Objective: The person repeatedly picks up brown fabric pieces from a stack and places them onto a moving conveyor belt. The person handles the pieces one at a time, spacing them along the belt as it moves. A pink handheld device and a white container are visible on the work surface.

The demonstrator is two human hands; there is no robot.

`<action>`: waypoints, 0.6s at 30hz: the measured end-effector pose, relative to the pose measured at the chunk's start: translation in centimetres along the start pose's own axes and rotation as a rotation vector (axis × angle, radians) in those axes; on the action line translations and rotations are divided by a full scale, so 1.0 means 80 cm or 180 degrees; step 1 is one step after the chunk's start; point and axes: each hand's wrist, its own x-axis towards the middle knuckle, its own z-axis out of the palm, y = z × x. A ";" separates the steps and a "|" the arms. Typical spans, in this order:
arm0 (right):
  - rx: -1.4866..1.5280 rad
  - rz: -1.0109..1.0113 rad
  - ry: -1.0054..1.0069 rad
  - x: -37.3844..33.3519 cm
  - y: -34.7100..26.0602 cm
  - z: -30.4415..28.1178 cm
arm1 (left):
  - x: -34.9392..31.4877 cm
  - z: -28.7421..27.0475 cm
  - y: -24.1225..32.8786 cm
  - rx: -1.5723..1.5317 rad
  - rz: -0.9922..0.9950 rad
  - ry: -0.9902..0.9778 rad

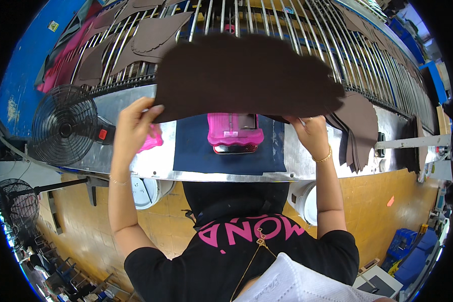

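A large dark brown flat piece with a scalloped far edge (246,75), leather-like in look, is stretched between my hands above the metal table. My left hand (138,118) pinches its near left corner, thumb on top. At the near right edge, my right hand (311,132) grips the same piece, its fingers partly hidden under it. Beneath, a pink plastic container (235,135) stands on a dark blue mat (194,151). Beside my left hand lies another pink object (152,140), partly covered by the hand. A stack of similar brown pieces (361,126) rests right of my right hand.
Beyond the metal table (161,166) runs a rack of metal rods (307,30) carrying more brown pieces (158,32). A black fan (65,126) stands at the left. White buckets (148,194) sit below the table. A white bar (415,142) juts in from the right.
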 end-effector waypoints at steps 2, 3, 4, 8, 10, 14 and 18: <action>0.0377 0.0527 0.0024 -0.030 0.013 -0.006 | 0.010 0.026 0.009 -0.0013 0.0022 -0.0299; 0.0303 0.0624 0.0117 -0.047 0.020 -0.009 | 0.016 0.038 0.015 -0.0051 0.0100 -0.0445; 0.0305 0.0733 0.0205 -0.063 0.027 -0.012 | 0.023 0.050 0.022 0.0218 0.0377 -0.0484; 0.0391 0.1447 0.0391 -0.126 0.059 -0.050 | 0.048 0.097 0.051 0.0624 0.1555 -0.0654; 0.0392 0.1881 0.0452 -0.150 0.069 -0.085 | 0.053 0.120 0.065 0.0634 0.1803 -0.0820; 0.0939 0.2145 0.0571 -0.163 0.068 -0.164 | 0.074 0.168 0.088 0.0714 0.2145 -0.1062; 0.0522 0.1925 0.0881 -0.114 0.067 -0.200 | 0.140 0.189 0.118 0.0244 0.2730 -0.0419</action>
